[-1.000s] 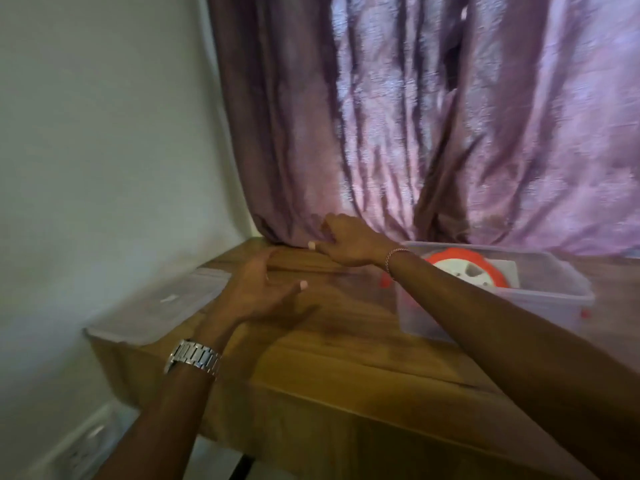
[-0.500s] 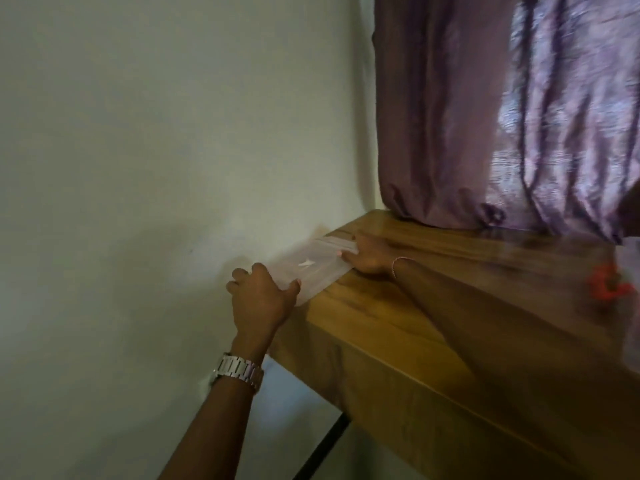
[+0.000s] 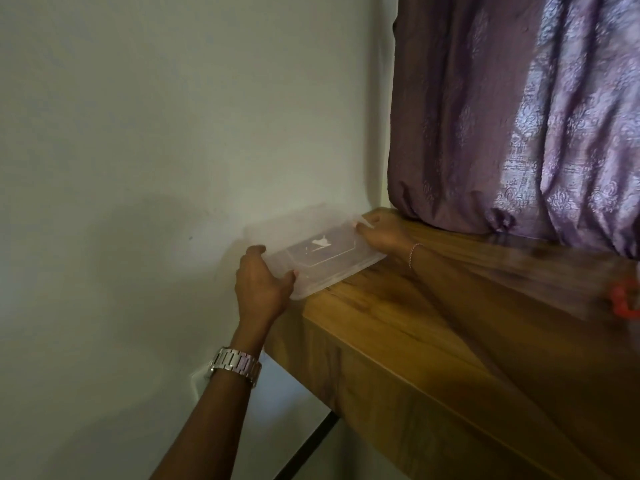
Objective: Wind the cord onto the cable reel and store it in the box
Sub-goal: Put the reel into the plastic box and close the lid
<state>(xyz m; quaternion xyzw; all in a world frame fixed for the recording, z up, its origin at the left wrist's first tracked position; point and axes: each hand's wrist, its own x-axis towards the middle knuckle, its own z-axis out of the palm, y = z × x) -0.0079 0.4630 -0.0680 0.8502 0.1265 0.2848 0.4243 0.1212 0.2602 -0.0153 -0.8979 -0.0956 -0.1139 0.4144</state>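
the left hand (image 3: 265, 284), nearest the camera with a metal watch (image 3: 236, 365) on its wrist, is curled round the near corner of the clear lid (image 3: 317, 252), thumb on top and fingers under the edge that overhangs the worktop (image 3: 408, 327). further back, the right hand (image 3: 382, 233), a thin bracelet (image 3: 412, 252) at its wrist, is closed on the lid's far end, where a small tab sticks up by the fingertips.

the step in hand looks to be fetching the lid to close the box. to do it well, the person should lift both ends together so the thin plastic stays level and does not flex, clear the wall (image 3: 156, 133) on the left, then carry it right and line its corners up with the box before pressing down.

the box and reel are nearly all out of view: only a blurred orange shape (image 3: 623, 301), probably a box clip or the reel's edge, shows at the right border. whether the cord is fully wound cannot be told. the right forearm is smeared by motion, and the curtain (image 3: 519, 116) covers whatever lies behind the worktop.
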